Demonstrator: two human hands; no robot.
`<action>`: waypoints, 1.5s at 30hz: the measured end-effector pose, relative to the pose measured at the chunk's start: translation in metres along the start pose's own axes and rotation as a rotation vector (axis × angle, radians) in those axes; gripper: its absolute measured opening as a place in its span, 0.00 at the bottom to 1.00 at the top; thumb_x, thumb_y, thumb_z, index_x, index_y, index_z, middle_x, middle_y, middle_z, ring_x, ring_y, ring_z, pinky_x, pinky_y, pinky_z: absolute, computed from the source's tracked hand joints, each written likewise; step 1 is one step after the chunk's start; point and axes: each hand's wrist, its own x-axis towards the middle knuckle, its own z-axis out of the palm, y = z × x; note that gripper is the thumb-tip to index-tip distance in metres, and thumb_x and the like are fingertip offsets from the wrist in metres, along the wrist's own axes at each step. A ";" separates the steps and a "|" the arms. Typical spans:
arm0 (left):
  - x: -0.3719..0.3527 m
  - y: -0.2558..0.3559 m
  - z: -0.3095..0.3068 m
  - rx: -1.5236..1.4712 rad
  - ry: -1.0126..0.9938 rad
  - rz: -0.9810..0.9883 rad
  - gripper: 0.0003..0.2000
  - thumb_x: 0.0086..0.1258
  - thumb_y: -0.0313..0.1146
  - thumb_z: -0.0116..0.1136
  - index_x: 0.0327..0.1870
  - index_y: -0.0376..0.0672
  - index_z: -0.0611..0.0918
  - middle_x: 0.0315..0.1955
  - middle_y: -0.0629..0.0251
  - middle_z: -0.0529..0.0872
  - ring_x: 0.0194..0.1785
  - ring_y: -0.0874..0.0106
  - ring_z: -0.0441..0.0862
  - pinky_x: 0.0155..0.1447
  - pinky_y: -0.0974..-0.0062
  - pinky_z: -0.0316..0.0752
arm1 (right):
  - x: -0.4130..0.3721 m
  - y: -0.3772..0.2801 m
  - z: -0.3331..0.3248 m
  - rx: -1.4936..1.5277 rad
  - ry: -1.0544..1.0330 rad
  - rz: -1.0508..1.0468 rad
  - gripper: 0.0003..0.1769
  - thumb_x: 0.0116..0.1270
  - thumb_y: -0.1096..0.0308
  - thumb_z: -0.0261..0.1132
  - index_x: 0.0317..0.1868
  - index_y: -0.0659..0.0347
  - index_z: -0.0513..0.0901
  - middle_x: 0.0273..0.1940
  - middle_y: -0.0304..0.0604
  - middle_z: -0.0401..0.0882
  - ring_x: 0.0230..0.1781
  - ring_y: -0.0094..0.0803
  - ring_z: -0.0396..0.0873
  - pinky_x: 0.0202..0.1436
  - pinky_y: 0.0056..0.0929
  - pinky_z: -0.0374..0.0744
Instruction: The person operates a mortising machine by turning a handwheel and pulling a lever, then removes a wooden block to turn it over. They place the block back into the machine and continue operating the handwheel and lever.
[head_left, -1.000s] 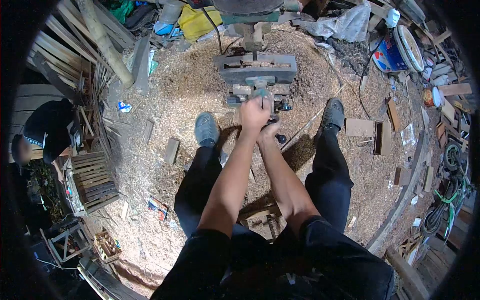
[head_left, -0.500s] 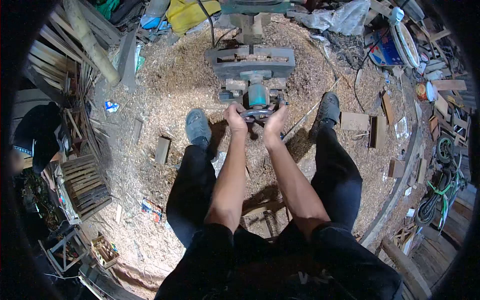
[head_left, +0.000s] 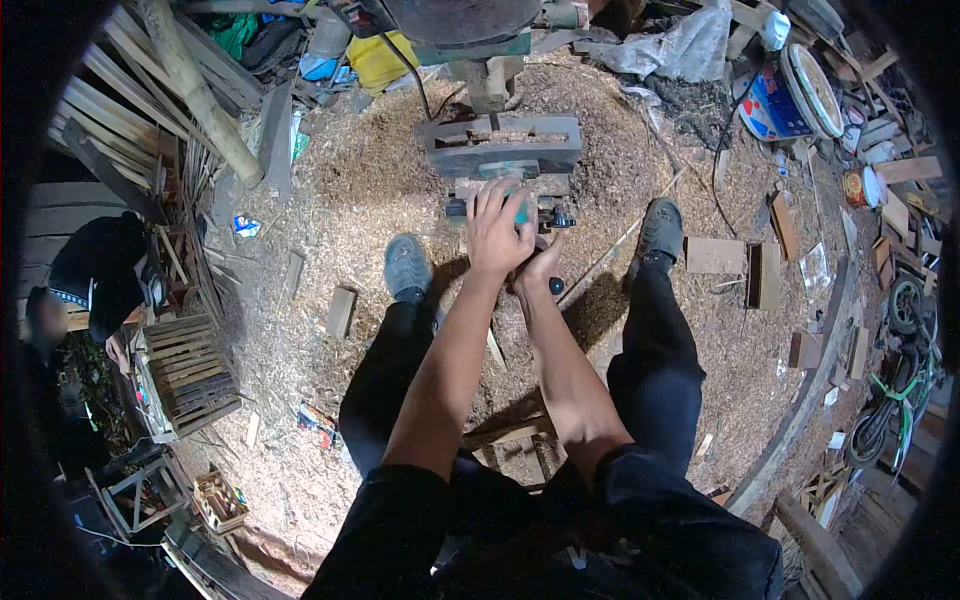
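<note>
My left hand (head_left: 492,230) lies over the green rounded housing (head_left: 519,212) of the machine, its fingers spread and pointing away from me. Just below and to the right, my right hand (head_left: 540,266) is curled at the machine's dark handwheel, thumb up. The hands cover most of the wheel, and the right fingers are largely hidden. A black ball knob (head_left: 557,286) shows beside the right wrist. Right of the housing sits a small black knob (head_left: 563,218). Beyond the hands is a grey metal vise-like frame (head_left: 555,140) with wood shavings in its slot.
Wood shavings (head_left: 300,370) cover the floor around my feet. A person (head_left: 100,265) in dark clothes bends beside a slatted wooden crate (head_left: 190,375) at left. Wood offcuts (head_left: 763,276) and a large bucket (head_left: 790,95) lie to the right. A small bike (head_left: 890,385) stands at far right.
My left hand has left the handwheel and moved up onto the green housing, its fingers now spread. My right hand stays at the wheel, slightly lower. The view has shifted a little.
</note>
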 end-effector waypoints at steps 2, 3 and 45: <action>0.001 0.000 -0.002 -0.034 0.019 -0.009 0.22 0.51 0.32 0.53 0.51 0.42 0.80 0.56 0.56 0.78 0.64 0.54 0.70 0.71 0.53 0.58 | 0.011 0.003 -0.013 -0.059 0.031 0.025 0.42 0.68 0.28 0.41 0.44 0.63 0.78 0.44 0.49 0.80 0.46 0.43 0.78 0.54 0.44 0.77; 0.001 -0.001 -0.004 -0.053 0.029 0.000 0.23 0.51 0.31 0.51 0.51 0.41 0.80 0.54 0.54 0.78 0.63 0.53 0.71 0.70 0.54 0.60 | 0.004 0.001 -0.002 0.017 0.123 -0.009 0.33 0.71 0.35 0.44 0.39 0.59 0.77 0.39 0.45 0.79 0.42 0.40 0.78 0.50 0.44 0.77; -0.041 -0.054 0.041 -0.749 0.364 -0.666 0.11 0.63 0.31 0.43 0.23 0.35 0.72 0.17 0.63 0.71 0.22 0.73 0.70 0.28 0.71 0.65 | -0.048 -0.045 0.072 -0.588 0.171 -0.638 0.27 0.79 0.51 0.38 0.35 0.61 0.77 0.26 0.33 0.65 0.24 0.23 0.62 0.31 0.25 0.64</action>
